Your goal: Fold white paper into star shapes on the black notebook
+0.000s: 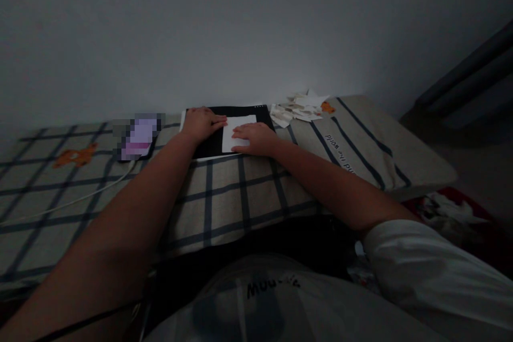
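A small white sheet of paper point(229, 136) lies on a dark, black-covered pad or notebook point(210, 147) on the cloth-covered table. My right hand point(258, 139) rests flat across the paper's right part, its fingers spread and pointing left. From the left, my left hand point(200, 125) lies over the black surface with fingers stretched out, their tips at the paper's upper left edge. Neither hand visibly grips anything. White pages show along the pad's left and front edges. The room is dim, so fine detail on the paper cannot be made out.
Torn white paper scraps point(298, 109) are heaped right of the pad. At the left lies a phone point(138, 139), its screen blurred, with a white cable point(100, 189). The checked tablecloth point(224, 187) meets the wall behind. More crumpled paper point(449, 211) sits low in a red container at right.
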The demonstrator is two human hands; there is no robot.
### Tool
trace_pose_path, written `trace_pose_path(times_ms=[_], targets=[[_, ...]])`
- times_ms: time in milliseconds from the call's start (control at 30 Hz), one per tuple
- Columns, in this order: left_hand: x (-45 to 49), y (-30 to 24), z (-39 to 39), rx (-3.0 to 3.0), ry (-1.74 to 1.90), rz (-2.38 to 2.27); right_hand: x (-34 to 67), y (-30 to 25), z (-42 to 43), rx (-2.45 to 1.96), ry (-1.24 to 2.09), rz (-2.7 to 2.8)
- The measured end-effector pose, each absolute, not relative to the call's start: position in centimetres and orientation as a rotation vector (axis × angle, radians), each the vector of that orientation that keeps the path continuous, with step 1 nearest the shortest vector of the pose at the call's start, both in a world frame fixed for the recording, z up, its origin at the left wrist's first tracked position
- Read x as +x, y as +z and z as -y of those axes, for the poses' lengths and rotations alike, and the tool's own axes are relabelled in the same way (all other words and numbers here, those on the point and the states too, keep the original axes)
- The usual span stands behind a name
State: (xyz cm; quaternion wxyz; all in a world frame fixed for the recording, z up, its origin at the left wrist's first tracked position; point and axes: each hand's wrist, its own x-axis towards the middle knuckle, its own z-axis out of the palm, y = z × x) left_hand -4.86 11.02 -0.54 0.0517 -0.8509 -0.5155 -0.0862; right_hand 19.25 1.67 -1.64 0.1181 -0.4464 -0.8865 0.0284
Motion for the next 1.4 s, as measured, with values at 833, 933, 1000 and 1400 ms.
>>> trace_pose_path(times_ms=[833,933,1000,1400], targets=[[-3.6,3.2,-8.5,-2.69,0.59,1.496,19.4,-1.8,-1.8,-1.303,0.117,2.569],[-3.7,3.0,-8.1,-2.707,0.605,1.497,19.4,-1.9,-1.9,-1.292,0.123,2.568],[-3.9,3.0,-7.9,-2.721,0.603,1.5,19.4,-2.1,-2.0,-1.277,0.125,2.568],[-5.5,2.1,-9.5,-2.81,0.32,1.501,19.5,-2.2,-2.1,-1.261,0.115,2.574]])
